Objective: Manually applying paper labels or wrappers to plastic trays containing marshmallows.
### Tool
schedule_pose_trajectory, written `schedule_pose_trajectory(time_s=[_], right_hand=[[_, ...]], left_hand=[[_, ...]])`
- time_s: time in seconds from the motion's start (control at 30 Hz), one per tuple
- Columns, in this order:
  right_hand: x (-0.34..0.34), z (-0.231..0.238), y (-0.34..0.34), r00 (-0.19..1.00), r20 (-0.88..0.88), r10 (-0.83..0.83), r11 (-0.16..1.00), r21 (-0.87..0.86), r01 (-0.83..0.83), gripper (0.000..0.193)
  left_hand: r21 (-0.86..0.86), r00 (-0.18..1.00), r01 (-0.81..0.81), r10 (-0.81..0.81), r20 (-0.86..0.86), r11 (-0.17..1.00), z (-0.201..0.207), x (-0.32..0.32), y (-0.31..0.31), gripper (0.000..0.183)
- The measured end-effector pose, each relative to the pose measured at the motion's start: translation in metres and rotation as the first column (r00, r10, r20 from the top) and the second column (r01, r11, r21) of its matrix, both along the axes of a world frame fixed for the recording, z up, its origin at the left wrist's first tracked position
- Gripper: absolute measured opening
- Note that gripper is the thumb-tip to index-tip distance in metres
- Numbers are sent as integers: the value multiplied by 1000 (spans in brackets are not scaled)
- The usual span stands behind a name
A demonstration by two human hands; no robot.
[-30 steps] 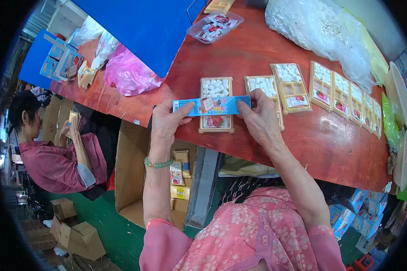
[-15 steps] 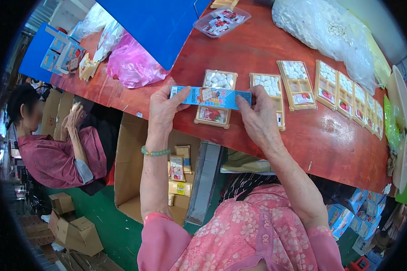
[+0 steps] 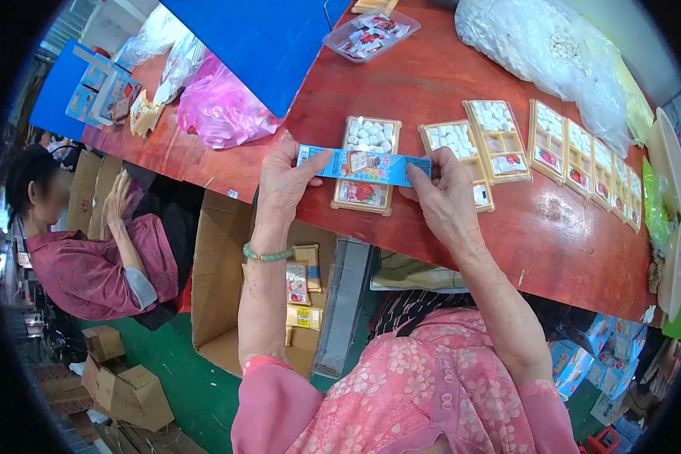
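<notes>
A blue printed paper band (image 3: 367, 166) is stretched level between my two hands. My left hand (image 3: 280, 178) pinches its left end with the thumb on top, and my right hand (image 3: 446, 193) grips the other end the same way. Behind and below the band lies a clear-lidded tray (image 3: 361, 196) with white pieces in its far part and a red printed sachet in its near part; the band hides its middle. Just right of my right hand, another such tray (image 3: 454, 141) touches a third tray (image 3: 499, 140).
More filled trays (image 3: 579, 159) form a row on the red table (image 3: 552, 246). At the back are a tub of sachets (image 3: 371, 35) and a bag of white pieces (image 3: 522, 45). A cardboard box (image 3: 219, 280) with packed trays stands below the table edge. A co-worker (image 3: 98, 257) sits left.
Both hands have shifted slightly right with the band. The tray beside my right hand has turned and now rests against its neighbour. The co-worker's hands have moved.
</notes>
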State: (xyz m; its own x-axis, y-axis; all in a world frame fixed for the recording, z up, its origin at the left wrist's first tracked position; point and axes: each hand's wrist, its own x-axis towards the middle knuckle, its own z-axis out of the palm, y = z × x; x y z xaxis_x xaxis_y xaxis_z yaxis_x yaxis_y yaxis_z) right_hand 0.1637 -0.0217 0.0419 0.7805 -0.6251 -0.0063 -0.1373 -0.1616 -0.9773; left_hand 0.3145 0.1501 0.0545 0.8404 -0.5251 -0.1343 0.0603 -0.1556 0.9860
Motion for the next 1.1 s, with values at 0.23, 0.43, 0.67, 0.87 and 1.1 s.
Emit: schedule_pose_trajectory(time_s=[0.23, 0.43, 0.67, 0.87, 1.1], right_hand=[[2, 2, 6, 1000, 2, 1, 994, -111, -1, 11], [3, 0, 6, 999, 22, -27, 978, -207, 31, 10], [2, 2, 4, 999, 7, -32, 973, -229, 32, 10], [3, -2, 3, 999, 28, -32, 963, -266, 39, 11], [5, -1, 5, 999, 18, -41, 939, -340, 44, 9]], left_hand=[[25, 999, -32, 33, -17, 999, 0, 1, 0, 11], [95, 999, -2, -2, 37, 996, -3, 5, -2, 11], [182, 995, -13, -5, 103, 983, -8, 7, -6, 14], [117, 983, -64, 42, 177, 991, -11, 5, -11, 30], [252, 933, -125, 27, 360, 960, -17, 6, -11, 32]])
